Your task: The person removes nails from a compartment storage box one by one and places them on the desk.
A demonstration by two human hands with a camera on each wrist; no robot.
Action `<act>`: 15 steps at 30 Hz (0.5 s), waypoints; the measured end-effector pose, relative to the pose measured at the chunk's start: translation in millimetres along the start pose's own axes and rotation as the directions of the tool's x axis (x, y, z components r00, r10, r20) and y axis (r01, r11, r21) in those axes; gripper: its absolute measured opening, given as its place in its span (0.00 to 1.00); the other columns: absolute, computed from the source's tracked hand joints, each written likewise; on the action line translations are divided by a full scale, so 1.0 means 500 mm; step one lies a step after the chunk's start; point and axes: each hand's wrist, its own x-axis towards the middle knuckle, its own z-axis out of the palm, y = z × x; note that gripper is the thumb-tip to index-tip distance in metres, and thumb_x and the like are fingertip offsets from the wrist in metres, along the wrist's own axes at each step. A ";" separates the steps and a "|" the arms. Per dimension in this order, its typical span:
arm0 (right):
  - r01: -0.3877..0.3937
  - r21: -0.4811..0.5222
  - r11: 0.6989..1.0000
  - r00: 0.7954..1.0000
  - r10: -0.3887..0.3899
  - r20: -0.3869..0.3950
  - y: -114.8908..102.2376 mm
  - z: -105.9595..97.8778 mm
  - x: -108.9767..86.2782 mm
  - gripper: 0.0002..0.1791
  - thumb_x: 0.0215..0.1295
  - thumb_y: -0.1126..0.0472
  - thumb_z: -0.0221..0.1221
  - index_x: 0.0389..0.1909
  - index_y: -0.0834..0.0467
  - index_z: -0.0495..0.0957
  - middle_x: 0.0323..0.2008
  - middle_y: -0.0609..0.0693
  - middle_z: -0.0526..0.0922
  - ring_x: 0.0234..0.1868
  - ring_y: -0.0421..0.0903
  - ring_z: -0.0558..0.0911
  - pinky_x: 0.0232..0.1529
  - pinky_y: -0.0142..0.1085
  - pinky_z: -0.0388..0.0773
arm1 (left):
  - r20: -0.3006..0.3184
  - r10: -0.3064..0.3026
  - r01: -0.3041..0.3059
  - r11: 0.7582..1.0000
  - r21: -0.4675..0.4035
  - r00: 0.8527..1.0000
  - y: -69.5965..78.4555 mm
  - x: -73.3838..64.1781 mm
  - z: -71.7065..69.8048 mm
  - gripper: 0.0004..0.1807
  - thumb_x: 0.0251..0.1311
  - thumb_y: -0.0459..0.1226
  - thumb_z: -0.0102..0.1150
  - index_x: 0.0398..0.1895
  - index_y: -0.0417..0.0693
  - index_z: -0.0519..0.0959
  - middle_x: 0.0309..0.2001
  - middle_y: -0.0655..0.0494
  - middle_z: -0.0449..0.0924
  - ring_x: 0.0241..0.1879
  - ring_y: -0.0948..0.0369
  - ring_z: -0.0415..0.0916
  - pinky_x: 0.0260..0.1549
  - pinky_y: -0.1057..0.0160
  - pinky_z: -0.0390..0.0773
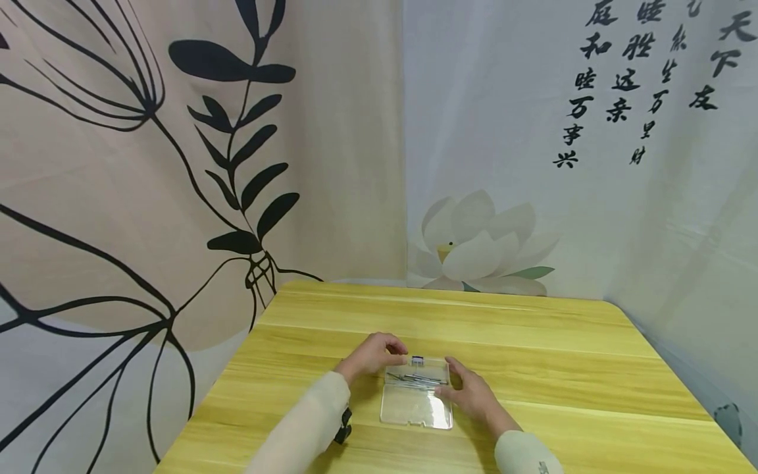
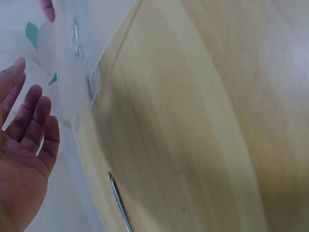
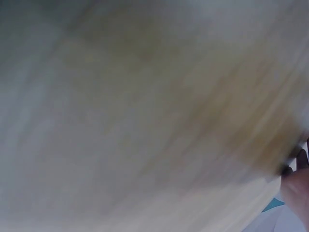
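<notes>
A clear plastic box (image 1: 408, 405) lies with its lid folded open toward me. Several thin metal tools (image 1: 420, 379) rest in its far half. My right hand (image 1: 476, 393) grips the box's right side, thumb near the hinge line and fingers along the far right edge. Beside the far left corner is my left hand (image 1: 373, 355), its fingers loosely bent and holding nothing. The left wrist view shows that hand (image 2: 29, 145) apart from the box (image 2: 91, 38). In the right wrist view only part of the right hand (image 3: 295, 188) shows at the edge, blurred.
A slim metal rod (image 2: 119, 203) lies on the wooden table (image 1: 533, 342) in the left wrist view. A black object (image 1: 343, 428) shows at the left sleeve. Behind the table's far edge hangs a printed curtain (image 1: 349, 164).
</notes>
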 end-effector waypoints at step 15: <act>-0.005 -0.002 1.000 1.000 0.005 0.007 0.002 0.000 0.001 0.45 0.61 0.48 0.68 0.75 0.56 0.60 0.68 0.62 0.69 0.69 0.68 0.62 0.65 0.66 0.53 | -0.002 -0.023 0.023 1.000 0.004 1.000 0.007 -0.001 0.036 0.07 0.62 0.36 0.68 0.41 0.44 0.85 0.35 0.62 0.80 0.37 0.64 0.75 0.39 0.63 0.76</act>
